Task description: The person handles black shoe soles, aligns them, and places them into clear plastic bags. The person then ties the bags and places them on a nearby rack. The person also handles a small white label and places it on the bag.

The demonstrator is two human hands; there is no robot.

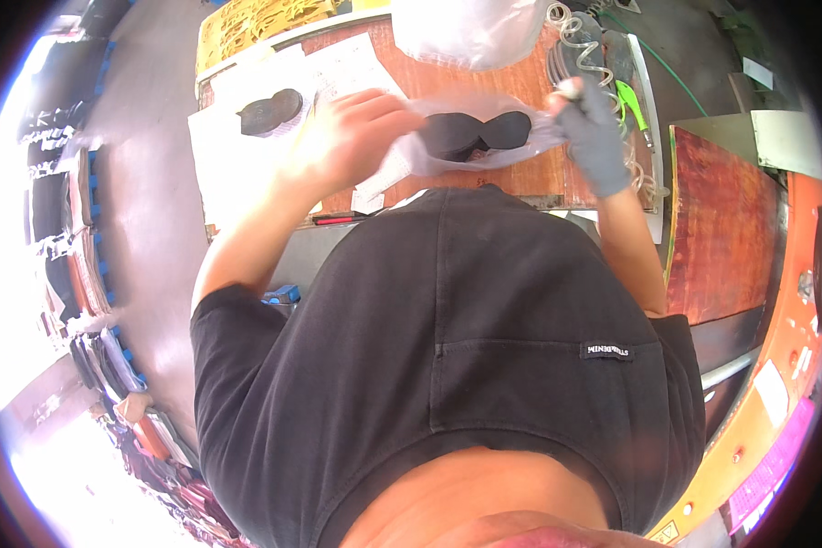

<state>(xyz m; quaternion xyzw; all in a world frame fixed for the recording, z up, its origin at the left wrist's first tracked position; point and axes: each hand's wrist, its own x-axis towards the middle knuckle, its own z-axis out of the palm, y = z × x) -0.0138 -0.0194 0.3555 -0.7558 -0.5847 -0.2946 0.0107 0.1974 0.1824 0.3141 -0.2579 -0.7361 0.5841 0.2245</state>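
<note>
A clear plastic bag [543, 146] stretches between my two hands, close in front of my body and over the wooden table top. Inside it lie black, sole-shaped pieces [507, 130], narrow in the middle. My bare left hand [361, 137], somewhat blurred, has its fingers closed at the bag's left end. At the right end my right hand [594, 142], in a grey glove with bare fingertips, grips the plastic. Beyond my left hand, a small stack of similar black sole-shaped pieces [270, 112] rests on white paper [219, 164].
A large whitish plastic bag [470, 32] stands at the table's far side. Right of it are a coiled clear hose [594, 59] and a bright green air gun [630, 105]. Yellow cut-out sheets [256, 32] lie far left. A reddish board [721, 228] stands right of the table [521, 187].
</note>
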